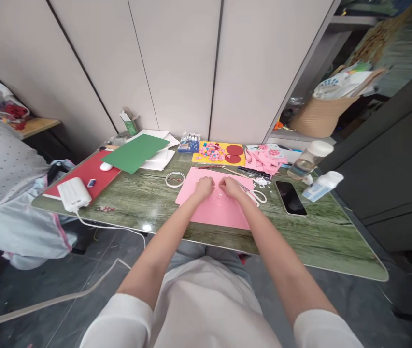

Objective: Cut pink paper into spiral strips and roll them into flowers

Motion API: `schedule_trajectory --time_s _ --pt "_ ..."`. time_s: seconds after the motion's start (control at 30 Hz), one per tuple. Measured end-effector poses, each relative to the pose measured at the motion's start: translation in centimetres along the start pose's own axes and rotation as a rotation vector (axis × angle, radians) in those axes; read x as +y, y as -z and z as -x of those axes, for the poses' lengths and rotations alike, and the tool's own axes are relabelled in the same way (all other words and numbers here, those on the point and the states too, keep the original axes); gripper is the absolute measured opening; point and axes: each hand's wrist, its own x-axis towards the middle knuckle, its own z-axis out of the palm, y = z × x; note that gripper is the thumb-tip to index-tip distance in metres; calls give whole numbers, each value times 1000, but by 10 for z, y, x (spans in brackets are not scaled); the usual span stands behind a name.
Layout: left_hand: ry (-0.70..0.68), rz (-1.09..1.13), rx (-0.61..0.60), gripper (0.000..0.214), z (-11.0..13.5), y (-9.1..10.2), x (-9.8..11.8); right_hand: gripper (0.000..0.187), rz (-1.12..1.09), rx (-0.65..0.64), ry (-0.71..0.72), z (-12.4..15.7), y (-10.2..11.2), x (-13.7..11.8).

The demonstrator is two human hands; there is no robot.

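My left hand (pixel 205 187) and my right hand (pixel 230 186) are close together over a pink sheet of paper (pixel 215 216). Both have their fingers curled into a pinch; whatever is between the fingertips is too small to make out. Below and between them lies a round pink paper piece (pixel 220 201), with a tiny white bit (pixel 220 195) on it. White-handled scissors (pixel 260 196) rest by my right hand, partly on the sheet. A roll of clear tape (pixel 175 180) lies to the left of the paper.
Behind the sheet are a yellow card (pixel 240 162) with colourful pieces, pink strips (pixel 265 159) and a blue box (pixel 189 144). A phone (pixel 291 197) and bottles (pixel 310 158) stand right. Green paper (pixel 135 153) and a white power bank (pixel 74 194) lie left, near another person (pixel 6 164).
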Motion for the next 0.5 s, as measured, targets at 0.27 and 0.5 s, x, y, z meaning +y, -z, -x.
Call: schedule_trajectory --time_s 0.27,0.5 --pt "-142 281 51 33 2 -3 -4 31 -232 93 107 8 2 10" --pt "-201 481 -54 23 -9 2 10 23 -447 131 131 21 14 25"
